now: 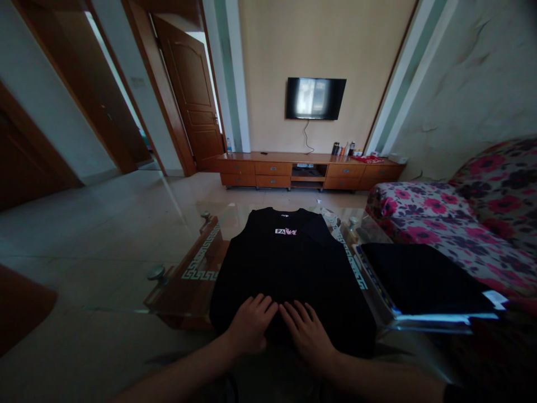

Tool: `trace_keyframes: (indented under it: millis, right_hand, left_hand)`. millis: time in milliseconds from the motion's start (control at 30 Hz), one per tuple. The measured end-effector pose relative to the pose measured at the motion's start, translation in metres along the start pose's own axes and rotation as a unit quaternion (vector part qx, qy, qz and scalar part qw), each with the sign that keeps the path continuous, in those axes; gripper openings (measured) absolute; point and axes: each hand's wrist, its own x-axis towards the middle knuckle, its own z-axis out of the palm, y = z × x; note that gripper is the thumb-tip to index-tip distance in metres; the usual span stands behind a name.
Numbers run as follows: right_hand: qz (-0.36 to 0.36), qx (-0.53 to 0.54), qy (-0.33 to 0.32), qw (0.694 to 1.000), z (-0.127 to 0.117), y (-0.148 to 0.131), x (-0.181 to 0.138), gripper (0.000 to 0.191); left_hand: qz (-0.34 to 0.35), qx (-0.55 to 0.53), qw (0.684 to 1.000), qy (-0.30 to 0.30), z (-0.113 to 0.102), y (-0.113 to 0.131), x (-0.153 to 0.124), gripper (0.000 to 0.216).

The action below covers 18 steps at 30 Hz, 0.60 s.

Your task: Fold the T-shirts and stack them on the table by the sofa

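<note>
A black sleeveless top [289, 268] lies spread out with its neck at the far end and a small white-and-pink print on the chest. It rests on a glass table [201, 235] with a pale key-pattern border. My left hand [251, 322] touches the top near its lower edge, fingers lightly bent on the cloth and the thumb low. Beside it, my right hand [308, 330] lies palm down on the same cloth with its fingers apart. The fingertips of both hands nearly meet. Part of the lower hem is hidden by my hands and arms.
Folded dark cloth [428, 277] sits in a stack at the table's right. A flowered sofa [440, 224] stands beyond it. Across the tiled floor are a low wooden cabinet [272, 170] with several bottles, a wall television [315, 99] and a wooden door [187, 89].
</note>
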Motion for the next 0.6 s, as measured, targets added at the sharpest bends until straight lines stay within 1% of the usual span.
trace_keyframes:
  millis: [100, 167, 267, 367, 433, 500, 600]
  right_hand:
    - [0.024, 0.027, -0.038, 0.999, -0.024, 0.003, 0.013, 0.088]
    - [0.064, 0.041, -0.056, 0.996, -0.046, 0.008, 0.020, 0.075]
    - [0.123, 0.084, -0.049, 0.988, -0.080, 0.016, 0.024, 0.062]
    - [0.163, 0.123, -0.033, 0.978, -0.105, 0.026, 0.020, 0.050]
    - [0.181, 0.146, -0.027, 0.972, -0.115, 0.036, 0.017, 0.041]
    - [0.192, 0.173, -0.020, 0.966, -0.121, 0.047, 0.014, 0.034]
    - [0.202, 0.223, -0.017, 0.953, -0.127, 0.065, 0.013, 0.027]
  left_hand:
    - [-0.018, -0.006, 1.000, 0.012, -0.024, -0.001, 0.004, 0.045]
    - [-0.049, -0.002, 0.999, 0.014, -0.039, -0.003, 0.004, 0.038]
    - [-0.093, -0.010, 0.996, 0.006, -0.058, -0.007, 0.000, 0.036]
    - [-0.090, -0.051, 0.995, 0.001, -0.078, -0.012, -0.005, 0.039]
    - [-0.073, -0.084, 0.994, 0.000, -0.089, -0.018, -0.008, 0.044]
    - [-0.072, -0.110, 0.991, -0.002, -0.094, -0.027, -0.011, 0.045]
    - [-0.091, -0.140, 0.986, 0.001, -0.091, -0.047, -0.013, 0.042]
